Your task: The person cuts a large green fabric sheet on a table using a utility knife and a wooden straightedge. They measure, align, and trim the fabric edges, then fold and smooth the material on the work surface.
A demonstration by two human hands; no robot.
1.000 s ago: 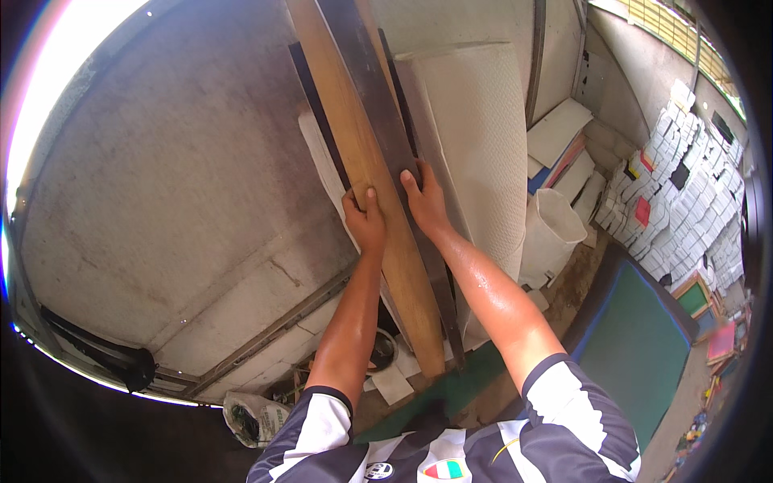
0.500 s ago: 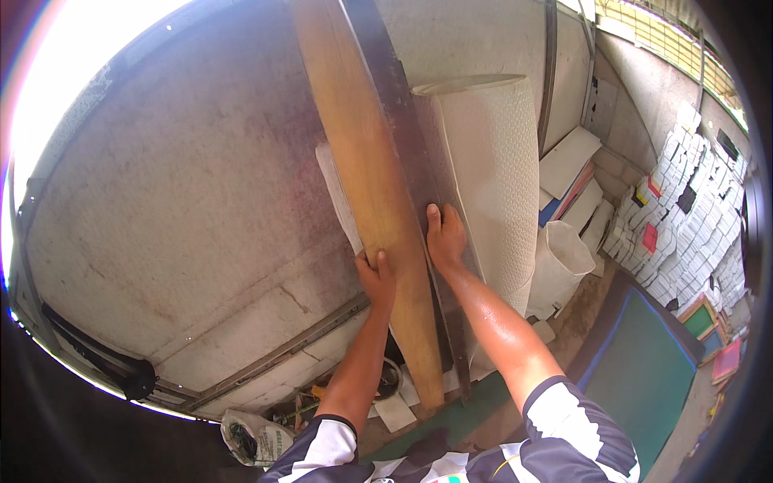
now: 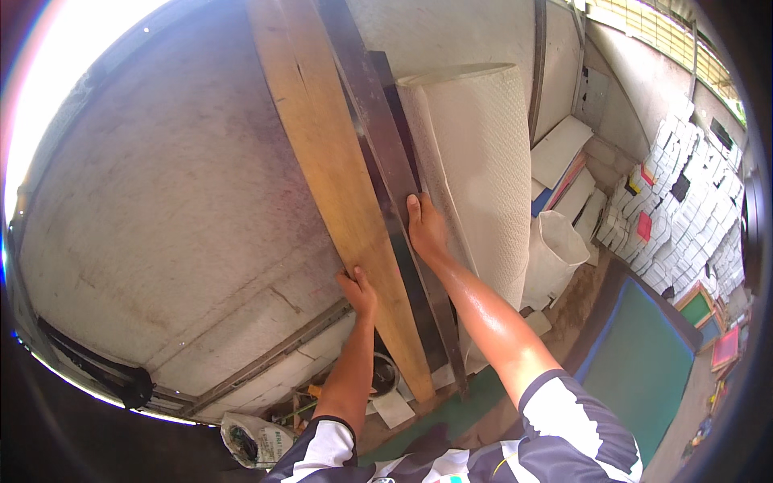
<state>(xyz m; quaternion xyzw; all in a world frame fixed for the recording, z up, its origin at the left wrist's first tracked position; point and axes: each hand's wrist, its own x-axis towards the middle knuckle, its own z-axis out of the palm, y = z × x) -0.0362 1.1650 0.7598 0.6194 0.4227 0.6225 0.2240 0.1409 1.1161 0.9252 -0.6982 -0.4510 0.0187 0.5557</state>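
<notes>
A long yellow-brown wooden plank (image 3: 338,173) leans steeply against the wall, its foot near the floor. My left hand (image 3: 358,291) is closed around its left edge, thumb on the front face. Just right of it stands a dark brown plank (image 3: 378,121), with a narrow dark gap between the two. My right hand (image 3: 427,229) grips the right edge of this dark plank, thumb in front and fingers partly hidden behind. Close to the right hand stands a large off-white textured roll (image 3: 487,153), upright.
A pale wall panel (image 3: 161,185) fills the left side. On the right are a white sack (image 3: 560,249), leaning boards (image 3: 561,153), a tall stack of white bundles (image 3: 676,209) and a green panel with dark edges (image 3: 636,354). A printed sack (image 3: 254,439) sits low at left.
Both planks have shifted left and drawn apart, widening the gap between them. Both hands have moved left with them. The white strip behind the yellow-brown plank is now out of sight.
</notes>
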